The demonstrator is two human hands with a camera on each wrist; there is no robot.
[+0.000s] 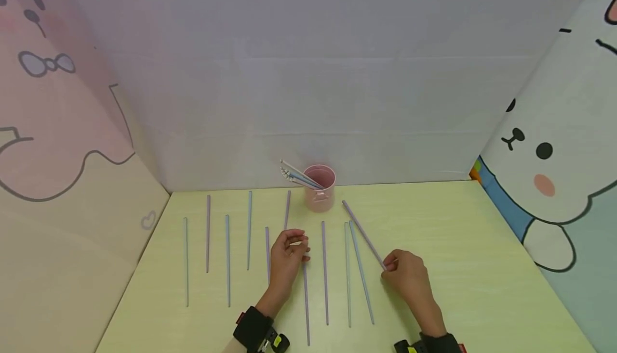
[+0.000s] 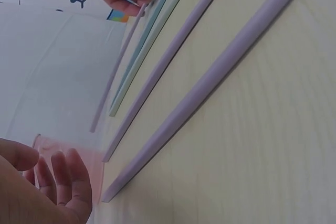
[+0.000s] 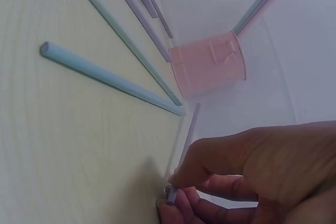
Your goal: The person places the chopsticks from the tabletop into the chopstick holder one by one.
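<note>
My right hand (image 1: 409,278) pinches the near end of a slender purple stick (image 1: 363,234) between thumb and fingers. That stick slants up and left toward the pink cup (image 1: 320,203). In the left wrist view its far end (image 2: 95,124) points toward the back wall. My left hand (image 1: 286,262) hovers over the middle of the table with loosely bent fingers and nothing in them. Below it runs a purple stick (image 1: 306,310), partly hidden by the hand. Between the hands lie another purple stick (image 1: 325,272), a pale green one (image 1: 348,275) and a light blue one (image 1: 361,272).
Several more pastel sticks, among them a blue one (image 1: 228,262) and a purple one (image 1: 208,235), lie roughly parallel on the left of the table (image 1: 482,288). A bundle of sticks (image 1: 299,176) leans out of the cup at the back edge, before a white sheet (image 1: 308,101).
</note>
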